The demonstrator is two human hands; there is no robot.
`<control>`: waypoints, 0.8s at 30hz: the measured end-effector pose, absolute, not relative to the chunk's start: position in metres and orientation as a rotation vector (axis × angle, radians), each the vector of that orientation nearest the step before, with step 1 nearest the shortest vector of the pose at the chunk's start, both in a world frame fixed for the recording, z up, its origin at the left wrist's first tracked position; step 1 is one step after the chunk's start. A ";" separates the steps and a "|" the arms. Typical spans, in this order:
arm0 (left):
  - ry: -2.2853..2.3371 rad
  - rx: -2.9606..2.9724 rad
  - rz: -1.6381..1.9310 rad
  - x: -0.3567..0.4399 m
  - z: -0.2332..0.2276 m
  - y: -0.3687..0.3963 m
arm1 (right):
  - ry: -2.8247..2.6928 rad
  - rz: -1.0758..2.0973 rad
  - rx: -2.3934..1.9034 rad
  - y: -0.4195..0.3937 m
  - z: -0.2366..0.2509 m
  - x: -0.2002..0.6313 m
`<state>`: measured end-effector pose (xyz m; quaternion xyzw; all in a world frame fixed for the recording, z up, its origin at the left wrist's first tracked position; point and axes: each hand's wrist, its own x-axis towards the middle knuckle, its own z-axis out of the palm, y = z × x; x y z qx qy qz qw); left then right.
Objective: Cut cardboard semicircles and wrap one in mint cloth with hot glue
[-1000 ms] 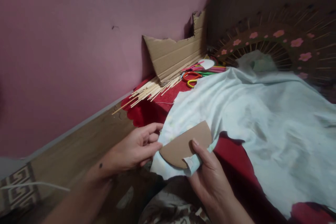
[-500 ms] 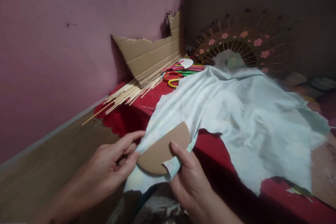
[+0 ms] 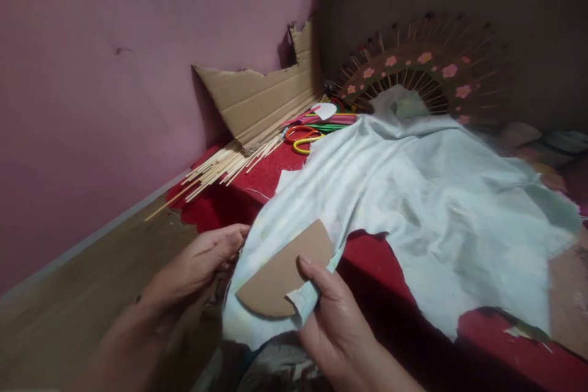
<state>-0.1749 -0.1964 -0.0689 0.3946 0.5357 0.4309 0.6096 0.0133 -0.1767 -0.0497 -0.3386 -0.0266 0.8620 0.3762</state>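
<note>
A half-round piece of brown cardboard [image 3: 280, 278] lies flat on pale blue-green fabric [image 3: 358, 177]. My right hand [image 3: 340, 318] clamps both, its thumb on the cardboard and its fingers underneath. Beside that thumb, a small flap of the fabric folds up over the curved edge of the cardboard. On the other side, my left hand [image 3: 197, 263] has its fingers pinched together at the fabric's left edge, apart from the cardboard. Some of its fingertips are hidden.
Thin wooden sticks [image 3: 215, 168] lie on a red cloth [image 3: 257, 180] beneath a torn cardboard sheet [image 3: 266, 95] leaning on the pink wall. Near them are scissors [image 3: 301, 138] with orange and yellow handles. A fan-shaped piece with pink flowers [image 3: 425, 58] stands behind.
My left hand has moved off the cardboard's left corner and slightly up along the fabric's edge. The cardboard has shifted a little down and left, while my right hand keeps its hold.
</note>
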 end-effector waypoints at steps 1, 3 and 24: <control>1.176 0.866 1.017 -0.170 -0.068 -0.194 | -0.071 2.210 -0.860 -0.177 -0.049 0.014; 1.049 0.757 1.034 -0.159 -0.063 -0.190 | -0.067 2.229 -0.845 -0.178 -0.047 0.015; 0.925 0.864 1.032 -0.087 -0.018 -0.094 | -0.307 2.357 -0.622 -0.169 -0.009 0.070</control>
